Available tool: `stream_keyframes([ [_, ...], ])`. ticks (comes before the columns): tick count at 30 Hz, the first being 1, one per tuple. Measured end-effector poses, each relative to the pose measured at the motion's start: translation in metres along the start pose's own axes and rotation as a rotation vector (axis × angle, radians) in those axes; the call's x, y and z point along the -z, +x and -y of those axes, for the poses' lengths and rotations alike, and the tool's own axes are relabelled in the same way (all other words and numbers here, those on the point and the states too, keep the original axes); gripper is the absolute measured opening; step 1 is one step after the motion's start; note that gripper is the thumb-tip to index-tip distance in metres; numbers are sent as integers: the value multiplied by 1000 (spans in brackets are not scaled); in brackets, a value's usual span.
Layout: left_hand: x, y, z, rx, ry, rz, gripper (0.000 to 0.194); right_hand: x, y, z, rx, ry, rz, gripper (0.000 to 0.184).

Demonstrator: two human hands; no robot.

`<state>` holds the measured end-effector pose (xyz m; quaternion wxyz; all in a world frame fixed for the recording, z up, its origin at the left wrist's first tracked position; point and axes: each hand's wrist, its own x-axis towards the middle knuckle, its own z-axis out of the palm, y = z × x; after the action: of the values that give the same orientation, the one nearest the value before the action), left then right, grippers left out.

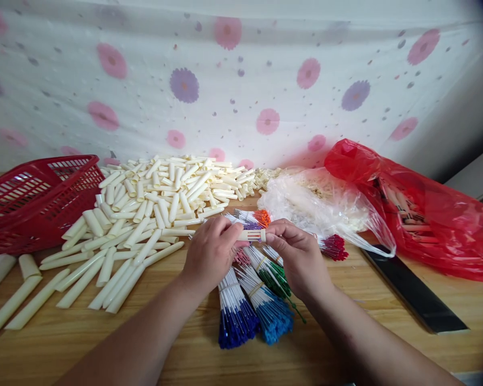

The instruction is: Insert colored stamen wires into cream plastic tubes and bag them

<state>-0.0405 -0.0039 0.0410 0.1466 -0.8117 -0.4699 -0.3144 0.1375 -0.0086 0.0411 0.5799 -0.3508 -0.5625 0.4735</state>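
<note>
Basket [44, 206] at far L of tabletop [201, 359], pile of tubes [165, 193] just R of it, some lying nearer front; hanging sheet [241, 80] behind. Refill bundles [261, 300] ctr, R of pile, w/ barrel [253, 235] above them btwn L fingers [231, 234] & R fingers [279, 244]. Behind-R of bundles: 1 bag [298, 198], 2nd bag [454, 214] farther R w/ parts inside, strip [416, 289] in front.

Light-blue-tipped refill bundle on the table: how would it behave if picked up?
The light-blue-tipped refill bundle would probably lift as one: a band circles it. Its blue ends fan out, so they may shift or splay. The thin stems suggest low weight.
</note>
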Motion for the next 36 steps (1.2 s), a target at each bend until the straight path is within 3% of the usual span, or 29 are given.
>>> stream_keyframes([
  [5, -4, 0, 3, 39, -146, -1, 29, 13, 0, 0, -54, 97, 88, 14],
  [7, -6, 0, 4, 97, -278, 53, 27, 20, -7, 4, 47, -100, 67, 17],
  [9, -9, -1, 1, 239, -433, 54, 24, 23, -20, 12, 151, -405, 123, 14],
  [13, -12, -4, -15, 489, -790, 214, 28, 8, -54, 30, 117, -933, 576, 17],
  [15, -14, -6, -25, 503, -868, 308, 28, -6, -69, 32, 94, -1162, 654, 18],
  [18, -18, -10, -33, 490, -898, 367, 26, -24, -81, 28, 81, -1428, 590, 20],
  [22, -26, -13, -33, 454, -862, 366, 27, -37, -84, 18, 118, -1607, 540, 13],
  [31, -34, -13, -29, 423, -744, 375, 23, -47, -76, 13, 46, -1713, 473, 19],
  [36, -35, -14, -29, 413, -676, 405, 24, -48, -80, 27, 30, -1720, 420, 17],
])
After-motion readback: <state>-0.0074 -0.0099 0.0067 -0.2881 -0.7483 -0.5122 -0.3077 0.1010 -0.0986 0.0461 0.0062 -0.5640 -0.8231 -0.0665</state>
